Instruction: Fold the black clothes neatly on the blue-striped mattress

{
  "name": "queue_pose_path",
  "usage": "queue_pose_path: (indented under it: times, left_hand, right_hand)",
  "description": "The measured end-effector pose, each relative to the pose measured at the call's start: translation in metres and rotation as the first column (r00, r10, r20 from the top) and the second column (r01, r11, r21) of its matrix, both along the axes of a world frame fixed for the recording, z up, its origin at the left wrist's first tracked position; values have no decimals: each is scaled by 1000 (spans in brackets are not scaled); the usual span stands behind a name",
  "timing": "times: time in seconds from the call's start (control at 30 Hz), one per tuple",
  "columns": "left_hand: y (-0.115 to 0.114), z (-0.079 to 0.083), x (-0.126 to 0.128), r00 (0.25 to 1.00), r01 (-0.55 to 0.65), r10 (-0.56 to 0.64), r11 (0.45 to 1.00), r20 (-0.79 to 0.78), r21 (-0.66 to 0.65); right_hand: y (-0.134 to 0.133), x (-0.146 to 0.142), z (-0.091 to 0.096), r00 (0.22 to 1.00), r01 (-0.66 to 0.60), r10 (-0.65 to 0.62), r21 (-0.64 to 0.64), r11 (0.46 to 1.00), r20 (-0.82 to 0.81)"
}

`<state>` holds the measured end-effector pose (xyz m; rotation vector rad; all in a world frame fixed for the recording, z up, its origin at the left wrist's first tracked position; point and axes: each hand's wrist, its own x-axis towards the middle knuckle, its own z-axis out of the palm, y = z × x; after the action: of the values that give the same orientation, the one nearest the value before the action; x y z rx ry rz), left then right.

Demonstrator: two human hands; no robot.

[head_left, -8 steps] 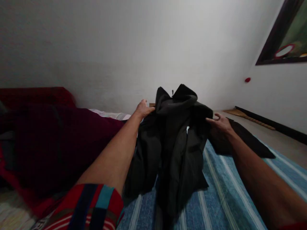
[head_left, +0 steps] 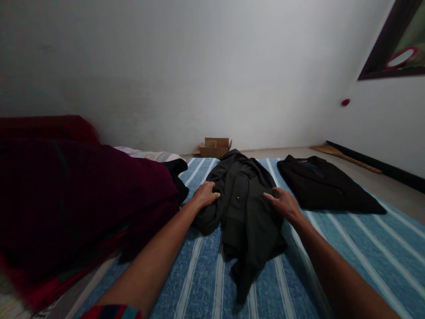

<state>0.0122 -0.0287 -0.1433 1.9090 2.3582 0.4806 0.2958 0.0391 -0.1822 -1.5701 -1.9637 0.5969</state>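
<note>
A dark grey jacket (head_left: 244,208) lies on the blue striped sheet (head_left: 348,257), collar away from me, with a small button showing near its middle. My left hand (head_left: 206,195) rests on the jacket's left shoulder, fingers curled over the cloth. On the opposite shoulder sits my right hand (head_left: 283,203), its fingers pressed down on the fabric. Both arms reach forward from the bottom of the view.
A second dark garment (head_left: 327,186) lies flat to the right on the same sheet. A heap of maroon cloth (head_left: 76,195) fills the left side. A small cardboard box (head_left: 215,147) stands by the far wall. A dark-framed picture (head_left: 395,48) hangs at upper right.
The jacket, held up in the air by both hands before, now lies flat on the sheet. Both hands have come down with it onto its shoulders. The view has tipped slightly.
</note>
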Motion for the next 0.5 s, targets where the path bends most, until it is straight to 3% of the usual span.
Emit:
queue_pose_path:
  times: [0.1, 0.3, 0.4, 0.5]
  left_hand:
    - [-23, -16, 13, 1000, -12, 13, 1000, -23, 0]
    - [-55, -9, 33, 998, -55, 55, 998, -40, -15]
    - [-71, -4, 49, 989, -83, 83, 997, -121, 5]
    - [-86, -2, 66, 974, -55, 64, 997, -218, 48]
  right_hand:
    - [-31, -17, 10, 990, -41, 43, -24, 999, 131]
    - [-90, -44, 38, 921, -232, 221, -5, 973, 321]
    - [-103, -51, 34, 928, -238, 228, -3, 971, 294]
    - [-100, -55, 24, 965, -215, 216, -27, 976, 149]
